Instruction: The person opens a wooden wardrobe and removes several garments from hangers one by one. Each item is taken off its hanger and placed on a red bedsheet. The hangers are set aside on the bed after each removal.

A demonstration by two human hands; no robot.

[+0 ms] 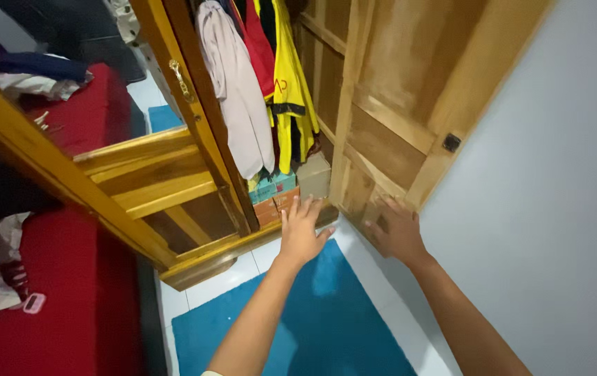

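Both open-fingered hands, left hand (302, 233) and right hand (399, 233), hold nothing, apparently touching the wardrobe's open door (396, 104) above stacked boxes (275, 195).

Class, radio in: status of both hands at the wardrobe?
Left hand open, reaching toward boxes. Right hand open, on wardrobe door. Nothing in the way.

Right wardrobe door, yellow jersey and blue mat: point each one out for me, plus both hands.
right wardrobe door (389, 146), head view, on its middle wooden panel.
yellow jersey (290, 83), head view, on its hanging front.
blue mat (333, 313), head view, on bare pile between the arms.
left hand (300, 233), head view, palm back.
right hand (397, 233), head view, hand back.
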